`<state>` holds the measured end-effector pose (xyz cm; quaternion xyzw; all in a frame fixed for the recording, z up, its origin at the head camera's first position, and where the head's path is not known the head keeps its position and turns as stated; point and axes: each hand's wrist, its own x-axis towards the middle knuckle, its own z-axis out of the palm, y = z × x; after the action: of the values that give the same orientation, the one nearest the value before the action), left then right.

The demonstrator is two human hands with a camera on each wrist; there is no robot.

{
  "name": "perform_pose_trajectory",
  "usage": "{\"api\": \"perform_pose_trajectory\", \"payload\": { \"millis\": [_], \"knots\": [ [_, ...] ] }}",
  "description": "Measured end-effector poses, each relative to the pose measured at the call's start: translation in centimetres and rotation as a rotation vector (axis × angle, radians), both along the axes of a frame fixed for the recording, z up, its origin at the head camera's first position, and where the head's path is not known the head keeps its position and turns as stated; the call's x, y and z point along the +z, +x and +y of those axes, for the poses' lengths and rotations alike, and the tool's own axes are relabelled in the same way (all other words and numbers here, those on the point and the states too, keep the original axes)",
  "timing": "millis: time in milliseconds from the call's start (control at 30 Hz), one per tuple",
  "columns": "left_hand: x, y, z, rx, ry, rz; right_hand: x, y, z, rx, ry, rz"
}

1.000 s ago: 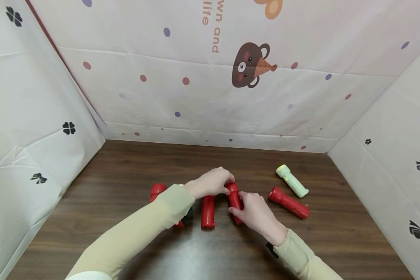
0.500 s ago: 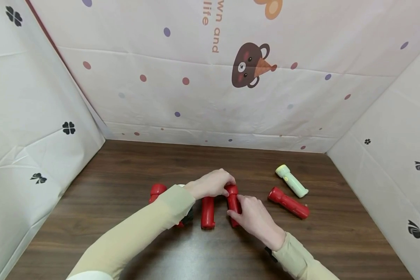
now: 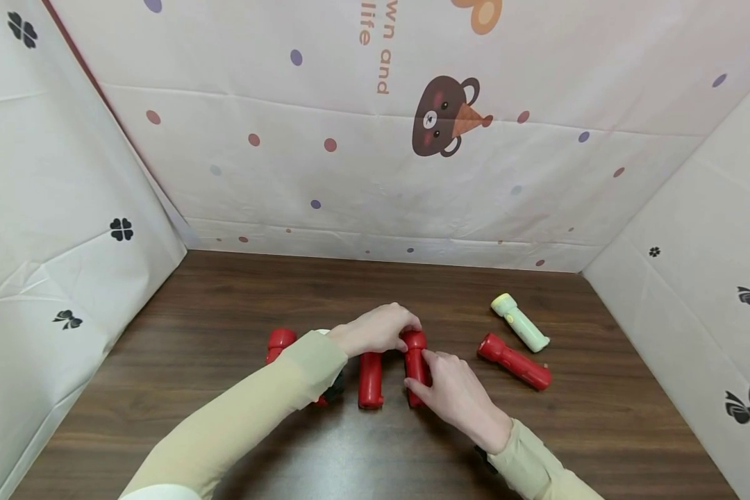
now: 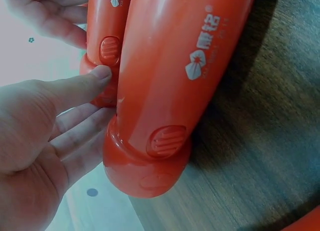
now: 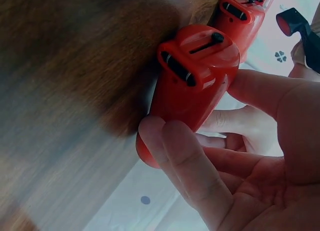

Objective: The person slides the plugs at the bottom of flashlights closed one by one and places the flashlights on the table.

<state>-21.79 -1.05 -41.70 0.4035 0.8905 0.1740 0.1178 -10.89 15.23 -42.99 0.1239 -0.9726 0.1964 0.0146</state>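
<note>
Both hands hold one red flashlight (image 3: pixel 415 364) that lies on the table, its wide head away from me. My left hand (image 3: pixel 378 329) pinches that head between thumb and fingers. The right hand (image 3: pixel 456 390) grips the body from the right, thumb on the near side; its end with a black slot shows in the right wrist view. Just left lies a second red flashlight (image 3: pixel 370 382), roughly parallel; its head is hidden under the left hand in the head view but shows in the left wrist view (image 4: pixel 150 166). Another red flashlight (image 3: pixel 281 340) is partly covered by the left sleeve.
To the right, a red flashlight (image 3: pixel 515 361) and a pale green flashlight (image 3: pixel 521 323) lie slanted on the brown wooden table (image 3: pixel 275 285). Patterned white cloth (image 3: pixel 350 173) walls the back and both sides. A dark wrist strap (image 3: pixel 484 458) shows at the right cuff.
The held flashlight's near end has swung left, so it now lies straighter, nearly parallel to the one beside it. The right hand has shifted slightly left and nearer with it.
</note>
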Motion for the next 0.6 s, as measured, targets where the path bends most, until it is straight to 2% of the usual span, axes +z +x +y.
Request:
{"api": "perform_pose_trajectory", "payload": {
  "millis": [600],
  "knots": [
    [-0.23,0.2,0.11,0.001,-0.038,0.052,-0.12,0.27,0.12,0.007,0.017,0.036]
  ]
}}
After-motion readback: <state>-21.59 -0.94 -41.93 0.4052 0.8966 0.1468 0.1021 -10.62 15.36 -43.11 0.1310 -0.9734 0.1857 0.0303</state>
